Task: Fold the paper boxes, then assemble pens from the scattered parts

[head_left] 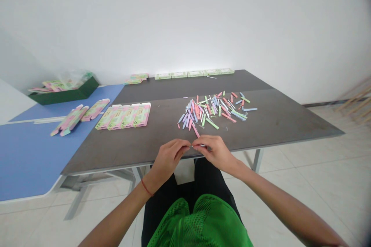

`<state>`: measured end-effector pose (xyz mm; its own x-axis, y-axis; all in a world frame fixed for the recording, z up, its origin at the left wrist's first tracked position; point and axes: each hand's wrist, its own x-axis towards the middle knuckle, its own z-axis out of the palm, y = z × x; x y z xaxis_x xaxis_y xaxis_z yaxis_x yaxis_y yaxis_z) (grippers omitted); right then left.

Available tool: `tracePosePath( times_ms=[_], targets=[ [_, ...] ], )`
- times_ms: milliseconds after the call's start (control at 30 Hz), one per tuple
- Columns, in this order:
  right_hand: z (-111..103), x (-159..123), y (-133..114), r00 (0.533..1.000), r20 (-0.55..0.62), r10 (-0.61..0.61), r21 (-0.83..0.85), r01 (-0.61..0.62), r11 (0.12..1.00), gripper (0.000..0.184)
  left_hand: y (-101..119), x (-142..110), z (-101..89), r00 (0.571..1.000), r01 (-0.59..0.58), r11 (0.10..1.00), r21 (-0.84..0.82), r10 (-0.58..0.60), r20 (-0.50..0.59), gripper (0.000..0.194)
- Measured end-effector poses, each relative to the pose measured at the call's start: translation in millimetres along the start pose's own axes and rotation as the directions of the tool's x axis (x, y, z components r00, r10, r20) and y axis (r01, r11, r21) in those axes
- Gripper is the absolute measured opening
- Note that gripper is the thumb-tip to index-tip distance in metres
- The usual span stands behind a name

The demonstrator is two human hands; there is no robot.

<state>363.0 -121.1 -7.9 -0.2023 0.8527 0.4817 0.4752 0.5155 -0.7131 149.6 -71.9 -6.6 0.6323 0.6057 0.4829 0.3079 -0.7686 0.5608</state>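
Close together at the table's front edge, both hands pinch with fingertips almost meeting. My right hand [213, 149] is closed on a thin white stick [199, 145], mostly covered by the fingers. My left hand [171, 154] is closed at the stick's near end; whatever it pinches is too small to make out. Just beyond the right fingers lies a pink pen-like tube [196, 131]. Behind it spreads a loose pile of pink, green, blue and purple pen-like tubes [212, 124], with thin white sticks [224, 105] mixed in.
Several printed cartons [127, 116] lie in a row on the dark table [168, 112]. More flat boxes [194, 73] line its back edge. On the blue table [34, 154] at left are unfolded cartons [71, 119] and a green tray [66, 94] holding packaging.
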Motion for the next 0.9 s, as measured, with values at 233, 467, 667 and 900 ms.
tracePosePath(
  times_ms=[233,467,667,900],
  targets=[
    [2.3,1.7,3.4,0.998,-0.039,0.043,0.043,-0.042,0.998,0.014,-0.6,5.1,2.4,0.998,0.050,0.999,-0.002,-0.050,-0.030,0.008],
    [5.1,1.3,9.5,0.987,-0.058,0.148,0.084,-0.143,0.986,0.007,-4.8,5.9,4.2,0.996,0.083,0.997,0.001,-0.083,0.036,0.015],
    [6.6,3.2,12.0,0.981,-0.019,0.192,0.143,-0.187,0.972,0.004,-0.4,4.3,4.8,0.995,0.092,0.995,0.023,-0.093,0.045,0.014],
    [-13.2,14.0,16.7,0.976,-0.112,0.189,0.102,-0.177,0.979,0.017,-4.5,0.2,-3.1,0.997,0.066,0.997,0.039,-0.068,0.037,0.013]
  ],
)
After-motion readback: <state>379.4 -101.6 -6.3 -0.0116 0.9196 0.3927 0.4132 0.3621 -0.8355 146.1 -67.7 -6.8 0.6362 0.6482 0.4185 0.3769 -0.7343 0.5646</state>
